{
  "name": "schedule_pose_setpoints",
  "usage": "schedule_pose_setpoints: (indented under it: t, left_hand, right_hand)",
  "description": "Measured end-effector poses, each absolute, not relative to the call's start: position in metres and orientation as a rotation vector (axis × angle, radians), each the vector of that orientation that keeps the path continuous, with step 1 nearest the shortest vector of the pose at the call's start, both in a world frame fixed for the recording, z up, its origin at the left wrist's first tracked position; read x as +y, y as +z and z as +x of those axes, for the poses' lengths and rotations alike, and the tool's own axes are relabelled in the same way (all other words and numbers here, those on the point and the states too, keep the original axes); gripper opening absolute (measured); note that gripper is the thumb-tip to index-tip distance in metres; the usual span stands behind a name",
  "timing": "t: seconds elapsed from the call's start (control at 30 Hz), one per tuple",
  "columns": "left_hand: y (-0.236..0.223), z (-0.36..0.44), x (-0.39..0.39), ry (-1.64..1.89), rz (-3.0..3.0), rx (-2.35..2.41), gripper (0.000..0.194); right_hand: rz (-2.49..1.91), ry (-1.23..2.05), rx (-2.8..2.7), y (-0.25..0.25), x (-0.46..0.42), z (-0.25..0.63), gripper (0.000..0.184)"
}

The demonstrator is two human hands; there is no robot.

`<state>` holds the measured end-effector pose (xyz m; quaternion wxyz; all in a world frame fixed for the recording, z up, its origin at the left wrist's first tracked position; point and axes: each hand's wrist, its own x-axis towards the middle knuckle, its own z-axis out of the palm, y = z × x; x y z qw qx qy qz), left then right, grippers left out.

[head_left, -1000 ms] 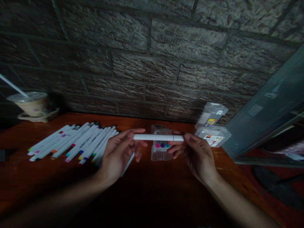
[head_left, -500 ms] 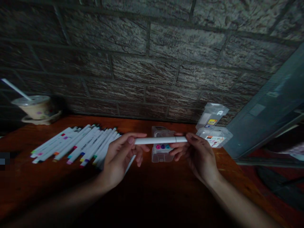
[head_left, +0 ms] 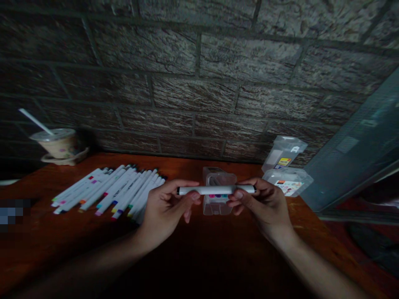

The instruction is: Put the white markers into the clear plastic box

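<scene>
A white marker (head_left: 215, 190) with dark ends lies level between my two hands, above the table. My left hand (head_left: 168, 205) pinches it near its left end with thumb and fingers. Near the other end, my right hand (head_left: 264, 205) grips it the same way. Behind the marker stands a clear plastic case (head_left: 218, 209), partly hidden, with pink, purple and blue marker ends showing in it. To the left of my left hand, a pile of white markers (head_left: 121, 189) with coloured ends lies side by side on the table.
A drink cup (head_left: 59, 145) with a straw sits in a holder at the back left. At the back right is a clear case lid or box (head_left: 288, 182) with labels. A brick wall (head_left: 193, 91) rises behind the wooden table (head_left: 193, 249).
Both hands have shifted their hold inward along the marker, so its dark ends now show. The thumbs have come to its near side. The view has moved slightly.
</scene>
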<state>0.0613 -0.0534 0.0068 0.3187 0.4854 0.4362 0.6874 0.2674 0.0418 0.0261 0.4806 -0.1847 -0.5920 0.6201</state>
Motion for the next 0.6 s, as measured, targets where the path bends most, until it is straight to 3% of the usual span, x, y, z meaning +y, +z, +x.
schedule_pose_setpoints:
  t: [0.3, 0.6]
  left_hand:
    - [0.0095, 0.0608, -0.0512, 1.821, 1.32, 1.314, 0.012]
    - [0.0138, 0.0613, -0.0553, 1.763, 1.299, 1.269, 0.013]
  right_hand:
    - [-0.455, 1.302, -1.559, 0.0279, 0.0365, 0.2658, 0.013]
    - [-0.463, 1.418, -1.499, 0.0244, 0.0402, 0.2673, 0.011]
